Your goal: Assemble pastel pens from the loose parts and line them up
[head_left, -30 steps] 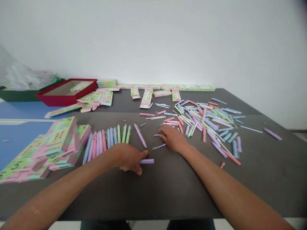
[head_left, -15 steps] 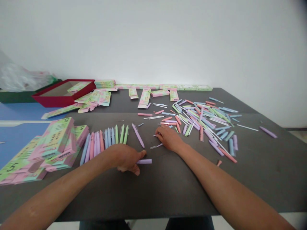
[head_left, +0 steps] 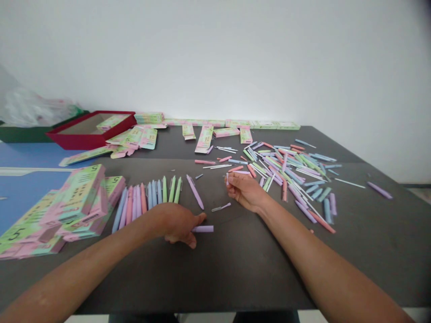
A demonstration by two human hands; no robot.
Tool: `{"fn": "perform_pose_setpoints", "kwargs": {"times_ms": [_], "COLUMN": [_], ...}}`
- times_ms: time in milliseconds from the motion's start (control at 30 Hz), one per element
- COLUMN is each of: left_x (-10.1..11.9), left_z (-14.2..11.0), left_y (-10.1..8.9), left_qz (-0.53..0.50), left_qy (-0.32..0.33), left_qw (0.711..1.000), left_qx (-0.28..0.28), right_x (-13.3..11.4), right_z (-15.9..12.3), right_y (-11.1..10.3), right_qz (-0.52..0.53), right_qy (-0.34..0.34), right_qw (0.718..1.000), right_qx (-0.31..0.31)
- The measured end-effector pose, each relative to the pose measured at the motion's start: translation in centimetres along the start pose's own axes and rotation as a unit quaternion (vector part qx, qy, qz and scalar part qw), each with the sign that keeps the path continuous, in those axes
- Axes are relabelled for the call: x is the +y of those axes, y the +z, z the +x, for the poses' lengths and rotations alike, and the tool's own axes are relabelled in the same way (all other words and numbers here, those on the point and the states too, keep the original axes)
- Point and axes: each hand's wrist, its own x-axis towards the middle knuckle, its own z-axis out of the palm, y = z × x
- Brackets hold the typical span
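A purple pen barrel (head_left: 204, 229) juts to the right from between the thumb and fingers of my left hand (head_left: 182, 223), low over the dark table. The fingertips of my right hand (head_left: 245, 190) pinch a small pale purple pen part (head_left: 227, 178), partly covered by the fingers. Between the hands lies a purple pen end piece with a clear clip (head_left: 221, 207). One whole purple pen (head_left: 195, 193) rests slantwise beyond my left hand. Left of it runs a row of assembled pens (head_left: 143, 197) in blue, purple, pink and green, its near ends partly hidden by my left forearm.
Loose barrels, tips and white refills form a scattered heap (head_left: 289, 166) on the right. Printed pen boxes (head_left: 77, 195) are stacked at left. Behind them stand a red tray (head_left: 70, 140) and a green tray (head_left: 27, 134) with clear plastic. More boxes (head_left: 262, 125) line the wall.
My right hand has lifted off the table and turned, with the small purple part now between its fingertips. My left hand keeps its place with the barrel.
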Motion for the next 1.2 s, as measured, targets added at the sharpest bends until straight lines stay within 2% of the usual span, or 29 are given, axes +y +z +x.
{"fn": "perform_pose_setpoints", "kwargs": {"times_ms": [133,367,467,533,567,600,667,733,800,867,967,1200], "left_x": [-0.1,-0.1,0.0,0.0,0.0,-0.1,-0.1,0.0,0.1,0.2,0.2,0.2], "left_z": [0.0,0.0,-0.1,-0.1,-0.1,-0.1,-0.1,-0.2,-0.2,-0.2,-0.2,-0.2], "left_y": [-0.1,-0.2,-0.3,-0.3,-0.3,-0.3,-0.3,-0.3,-0.4,-0.3,-0.3,-0.1], "left_qz": [-0.014,-0.003,0.001,-0.003,-0.002,0.001,0.005,-0.002,-0.011,-0.008,0.005,-0.014], "left_qy": [0.003,0.009,0.004,0.003,0.005,0.006,0.01,0.009,0.003,-0.002,-0.002,-0.003], "left_qw": [1.0,1.0,1.0,1.0,1.0,1.0,1.0,1.0,1.0,1.0,1.0,1.0], "left_qx": [-0.012,-0.011,-0.011,-0.011,-0.011,-0.011,-0.013,-0.02,-0.026,-0.024,-0.012,-0.01], "right_x": [-0.2,0.0,0.1,0.1,0.1,0.1,0.1,0.2,0.4,0.6,0.8,0.4], "right_z": [-0.2,-0.2,0.0,0.1,0.2,0.2,0.3,0.3,0.3,0.3,0.3,0.0], "right_y": [-0.2,-0.5,-0.6,-0.8,-0.9,-1.1,-1.3,-1.4,-1.5,-1.5,-1.7,-1.9], "right_qz": [0.075,0.078,0.01,-0.133,-0.233,-0.338,-0.514,-0.613,-0.666,-0.701,-0.731,-0.757], "right_qy": [0.032,0.039,0.024,-0.011,-0.04,-0.072,-0.123,-0.137,-0.127,-0.123,-0.131,-0.131], "right_qw": [0.996,0.995,0.999,0.991,0.972,0.938,0.848,0.778,0.734,0.702,0.67,0.64], "right_qx": [-0.038,-0.047,-0.036,-0.007,0.009,0.02,0.027,0.033,0.037,0.038,0.026,0.001]}}
